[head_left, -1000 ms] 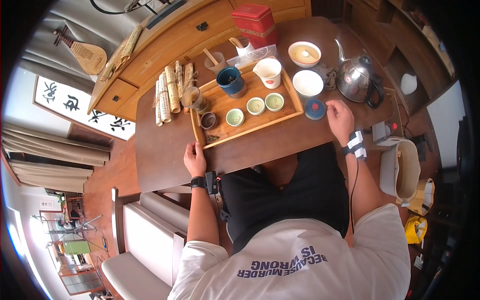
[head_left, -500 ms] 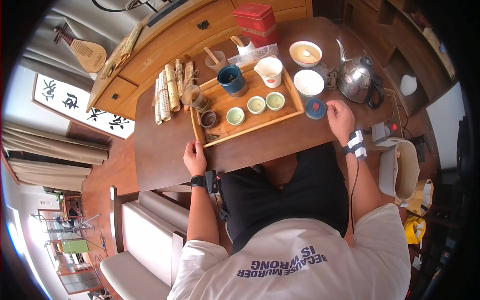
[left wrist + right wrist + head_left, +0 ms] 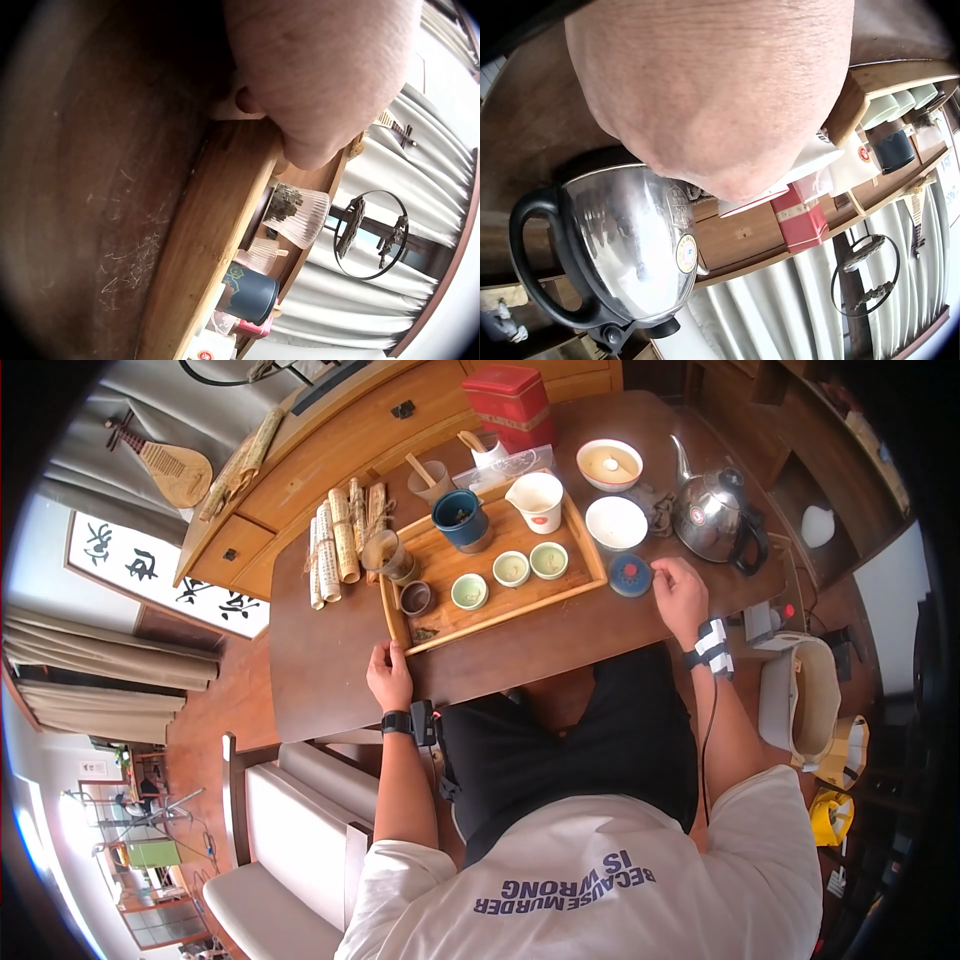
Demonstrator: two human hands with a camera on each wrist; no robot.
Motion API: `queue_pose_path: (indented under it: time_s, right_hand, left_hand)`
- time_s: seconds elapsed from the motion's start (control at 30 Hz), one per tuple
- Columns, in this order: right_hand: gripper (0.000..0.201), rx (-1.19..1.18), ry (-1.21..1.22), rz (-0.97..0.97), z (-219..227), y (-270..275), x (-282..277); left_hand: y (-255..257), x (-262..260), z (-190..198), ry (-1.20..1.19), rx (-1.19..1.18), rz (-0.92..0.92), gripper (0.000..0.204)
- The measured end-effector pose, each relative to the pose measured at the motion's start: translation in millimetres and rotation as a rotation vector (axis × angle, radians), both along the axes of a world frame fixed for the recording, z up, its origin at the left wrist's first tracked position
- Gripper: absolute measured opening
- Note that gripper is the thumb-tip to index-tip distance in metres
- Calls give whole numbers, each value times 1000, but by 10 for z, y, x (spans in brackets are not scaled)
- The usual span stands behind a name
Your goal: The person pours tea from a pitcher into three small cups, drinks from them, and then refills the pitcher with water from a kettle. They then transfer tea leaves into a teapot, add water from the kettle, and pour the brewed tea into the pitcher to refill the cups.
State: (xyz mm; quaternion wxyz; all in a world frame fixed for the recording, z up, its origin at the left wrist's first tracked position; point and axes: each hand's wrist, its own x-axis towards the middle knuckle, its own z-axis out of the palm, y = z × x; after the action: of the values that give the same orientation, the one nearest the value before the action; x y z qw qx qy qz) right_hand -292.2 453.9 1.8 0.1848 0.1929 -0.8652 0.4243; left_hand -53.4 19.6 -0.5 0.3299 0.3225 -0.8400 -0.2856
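In the head view the left hand [image 3: 390, 677] is at the near left corner of the wooden tray [image 3: 520, 622], fingertips touching its corner. The right hand [image 3: 681, 600] rests at the table's right part, fingers loosely curled, beside a blue round item [image 3: 630, 575]. On the tray stand three pale green cups, one of them a cup [image 3: 469, 592], a blue cup [image 3: 460, 520], a white pitcher [image 3: 536, 502], a small dark cup [image 3: 416, 598] and a ribbed glass [image 3: 391, 557]. In the wrist views the backs of the hands hide most fingers.
A steel kettle [image 3: 712, 515] stands right of a white bowl [image 3: 616, 524] and a red-rimmed bowl [image 3: 609, 465]. Behind the tray is a red tin [image 3: 508, 408]. Tied scrolls [image 3: 343, 536] lie left of the tray. A bench [image 3: 290, 830] is at lower left.
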Motion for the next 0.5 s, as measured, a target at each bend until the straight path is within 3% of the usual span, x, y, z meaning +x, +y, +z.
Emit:
queue_pose_path:
  time_s: [0.5]
  right_hand:
    - [10, 16, 1, -9, 14, -26, -8]
  left_hand:
    - [-23, -10, -26, -46, -41, 10, 32]
